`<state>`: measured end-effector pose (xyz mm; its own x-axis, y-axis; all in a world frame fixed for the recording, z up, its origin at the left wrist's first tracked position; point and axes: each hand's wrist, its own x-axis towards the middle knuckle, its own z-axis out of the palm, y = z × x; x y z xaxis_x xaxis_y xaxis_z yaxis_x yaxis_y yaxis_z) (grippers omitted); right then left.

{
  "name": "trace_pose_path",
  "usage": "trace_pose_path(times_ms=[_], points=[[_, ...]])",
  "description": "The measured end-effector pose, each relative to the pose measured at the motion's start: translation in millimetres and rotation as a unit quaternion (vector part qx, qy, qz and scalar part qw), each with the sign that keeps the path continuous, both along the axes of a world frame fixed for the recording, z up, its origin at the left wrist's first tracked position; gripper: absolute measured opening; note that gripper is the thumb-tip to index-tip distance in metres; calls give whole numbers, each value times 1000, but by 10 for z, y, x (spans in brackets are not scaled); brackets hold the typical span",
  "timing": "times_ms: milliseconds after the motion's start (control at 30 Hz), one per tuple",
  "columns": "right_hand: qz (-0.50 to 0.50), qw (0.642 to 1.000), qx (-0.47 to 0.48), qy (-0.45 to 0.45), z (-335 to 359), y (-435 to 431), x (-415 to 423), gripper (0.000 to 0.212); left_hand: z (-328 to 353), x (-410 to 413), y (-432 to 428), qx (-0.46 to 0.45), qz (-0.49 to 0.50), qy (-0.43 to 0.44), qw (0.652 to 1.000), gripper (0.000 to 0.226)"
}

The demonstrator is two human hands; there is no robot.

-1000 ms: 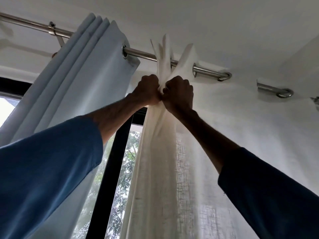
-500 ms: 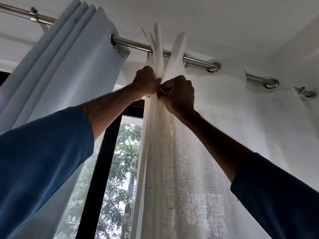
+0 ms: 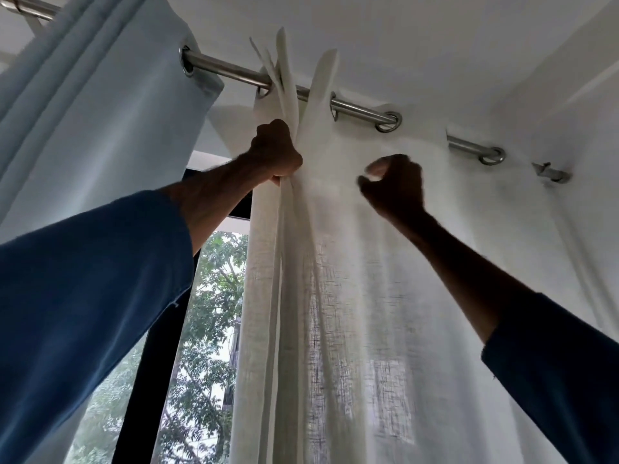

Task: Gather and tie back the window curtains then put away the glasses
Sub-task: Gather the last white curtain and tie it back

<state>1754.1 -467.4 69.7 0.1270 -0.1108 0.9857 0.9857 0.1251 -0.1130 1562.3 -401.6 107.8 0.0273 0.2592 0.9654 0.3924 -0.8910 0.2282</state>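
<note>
The white sheer curtain (image 3: pixel 351 296) is hanging from the steel rod (image 3: pixel 231 70) by its eyelets, with its leading folds bunched just under the rod. The left hand (image 3: pixel 276 152) is still gripping that bunch, its fingers wrapped tightly round the gathered pleats, whose stiff top edges are standing up above the rod. Half a second ago both fists were pressing together on the same bunch. Now the right hand (image 3: pixel 395 185) is sitting well off to the right, in front of the flat stretch of fabric below the next eyelet (image 3: pixel 388 122). Its fingers (image 3: pixel 376 167) are curling in with the thumb nearly meeting the forefinger (the hand is blurred, so whether any cloth is being pinched I cannot tell). The pale blue curtain (image 3: pixel 110 128) is hanging bunched at the left, beside the dark window frame (image 3: pixel 147 380).
</note>
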Motion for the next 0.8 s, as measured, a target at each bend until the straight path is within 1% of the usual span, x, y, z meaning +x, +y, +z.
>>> trace_pose_path(times_ms=[33, 100, 167, 200, 233, 333, 400, 500, 600, 633, 667, 700, 800], points=[[-51, 997, 18, 47, 0, -39, 145, 42, 4, 14, 8, 3, 0, 2, 1000, 42], [-139, 983, 8, 117, 4, -120, 389, 69, 22, 36, 41, 7, -2, 3, 1000, 44], [-159, 973, -14, 167, 18, -177, 555, 90, 36, 48, 64, 15, -1, 3, 1000, 44], [-149, 970, -27, 188, 49, -154, 652, 93, 43, 52, 72, 20, 1, 3, 1000, 44], [-126, 970, -40, 206, 72, -135, 718, 91, 44, 50, 76, 24, 1, 2, 1000, 42], [-18, 969, -46, 241, 141, -50, 870, 63, 66, 38, 120, 30, 2, 3, 1000, 39], [3, 973, -25, 231, 164, -10, 926, 50, 79, 26, 163, 34, -2, 4, 999, 39], [-2, 975, 13, 220, 222, 56, 935, 22, 92, -15, 215, 49, -1, 10, 999, 40], [-15, 977, 21, 210, 296, 135, 851, 25, 103, -47, 262, 61, 7, 16, 998, 39], [-11, 980, 16, 198, 304, 145, 757, 19, 101, -51, 267, 63, 10, 20, 998, 36], [-5, 983, 14, 181, 316, 160, 651, 13, 101, -54, 273, 64, 13, 23, 998, 33], [6, 986, 15, 166, 320, 171, 525, 11, 100, -56, 279, 65, 14, 24, 997, 31], [51, 992, 10, 115, 370, 256, 104, 15, 80, -59, 274, 63, 10, 12, 998, 33]])
